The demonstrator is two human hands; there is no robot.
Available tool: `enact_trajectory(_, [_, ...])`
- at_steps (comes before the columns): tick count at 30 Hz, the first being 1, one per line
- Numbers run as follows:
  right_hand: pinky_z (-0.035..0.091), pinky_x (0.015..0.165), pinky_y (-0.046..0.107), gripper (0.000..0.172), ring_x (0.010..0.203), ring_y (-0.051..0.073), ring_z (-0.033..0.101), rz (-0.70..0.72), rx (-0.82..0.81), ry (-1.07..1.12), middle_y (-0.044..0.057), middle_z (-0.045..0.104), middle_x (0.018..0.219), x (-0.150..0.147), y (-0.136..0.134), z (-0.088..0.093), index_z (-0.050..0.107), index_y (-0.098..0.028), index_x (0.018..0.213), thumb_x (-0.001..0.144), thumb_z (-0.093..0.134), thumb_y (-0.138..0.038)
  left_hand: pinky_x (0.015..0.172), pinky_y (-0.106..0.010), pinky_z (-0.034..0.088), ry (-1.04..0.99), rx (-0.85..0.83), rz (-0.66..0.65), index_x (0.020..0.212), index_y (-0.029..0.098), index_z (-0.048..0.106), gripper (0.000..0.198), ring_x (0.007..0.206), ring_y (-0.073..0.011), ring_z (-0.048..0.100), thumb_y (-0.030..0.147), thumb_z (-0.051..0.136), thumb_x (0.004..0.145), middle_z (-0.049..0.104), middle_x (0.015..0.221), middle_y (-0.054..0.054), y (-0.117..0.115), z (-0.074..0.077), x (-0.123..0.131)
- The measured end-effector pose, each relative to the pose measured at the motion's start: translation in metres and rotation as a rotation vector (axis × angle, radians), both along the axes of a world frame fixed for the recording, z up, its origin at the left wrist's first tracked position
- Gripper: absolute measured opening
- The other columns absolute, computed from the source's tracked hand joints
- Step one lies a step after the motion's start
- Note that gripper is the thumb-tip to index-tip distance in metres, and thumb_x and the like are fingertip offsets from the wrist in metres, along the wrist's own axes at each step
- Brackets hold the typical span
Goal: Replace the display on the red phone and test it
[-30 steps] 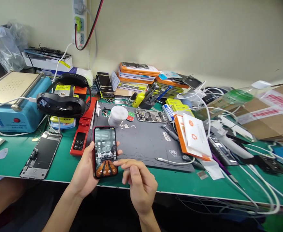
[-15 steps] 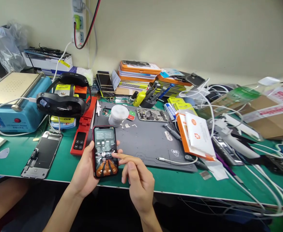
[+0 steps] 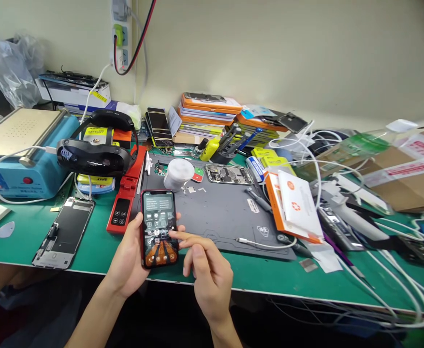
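Observation:
My left hand (image 3: 130, 263) is closed around a red-edged smartphone (image 3: 159, 228), holding it upright over the front edge of the green table (image 3: 262, 275). Its screen is lit with icons. My right hand (image 3: 208, 273) hovers just right of the phone, index finger stretched out with its tip on the screen's middle, the other fingers curled and holding nothing. Behind the phone lies a grey work mat (image 3: 219, 212).
A bare phone screen panel (image 3: 64, 232) lies at left, with a red tool (image 3: 124, 198), black headset (image 3: 94, 154) and blue heating machine (image 3: 16, 154). On the mat are a white cup (image 3: 177, 173) and opened phone frame (image 3: 228, 174). Orange packets (image 3: 293, 205), cables and cardboard boxes (image 3: 407, 169) crowd the right.
My right index finger has moved up from beside the phone's lower edge onto the middle of its screen. The left hand keeps holding the phone still.

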State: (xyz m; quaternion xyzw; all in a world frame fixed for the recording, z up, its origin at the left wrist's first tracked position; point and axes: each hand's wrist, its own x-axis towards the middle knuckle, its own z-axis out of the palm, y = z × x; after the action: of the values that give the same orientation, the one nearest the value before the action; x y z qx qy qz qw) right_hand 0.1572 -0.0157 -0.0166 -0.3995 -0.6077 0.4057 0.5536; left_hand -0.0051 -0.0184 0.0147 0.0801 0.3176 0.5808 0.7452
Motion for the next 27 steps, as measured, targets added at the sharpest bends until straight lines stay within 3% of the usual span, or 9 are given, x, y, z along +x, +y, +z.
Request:
enact_trajectory(12, [0.053,0.05,0.025,0.028,0.045,0.007,0.055,-0.002,0.01,-0.014,0.007,0.086,0.116,0.0007,0.0002,-0.0013,0.076,-0.023,0.099,0.114,0.053,-0.031,0.127,-0.052,0.048,-0.005,0.017,-0.001,0.156,0.018,0.063,0.055,0.14,-0.0348,0.069,0.05,0.053,0.112,0.074,0.147,-0.014,0.0,0.0018,0.0001])
enact_trajectory(21, [0.052,0.049,0.027,0.035,0.045,0.008,0.052,0.018,-0.078,0.055,0.009,0.085,0.109,-0.0028,0.0036,-0.0033,0.076,-0.022,0.098,0.114,0.054,-0.043,0.125,-0.05,0.05,0.009,-0.004,0.005,0.156,0.017,0.063,0.055,0.137,-0.0331,0.071,0.048,0.05,0.113,0.076,0.145,-0.015,-0.001,0.0028,0.0008])
enact_trajectory(27, [0.042,0.044,0.023,0.036,0.044,0.005,0.049,0.04,-0.156,0.103,0.011,0.085,0.117,-0.0048,0.0098,0.002,0.074,-0.02,0.102,0.115,0.052,-0.045,0.123,-0.05,0.052,0.024,0.043,-0.057,0.153,0.015,0.066,0.056,0.135,-0.0343,0.072,0.049,0.046,0.114,0.074,0.146,-0.017,-0.0015,0.0033,-0.0008])
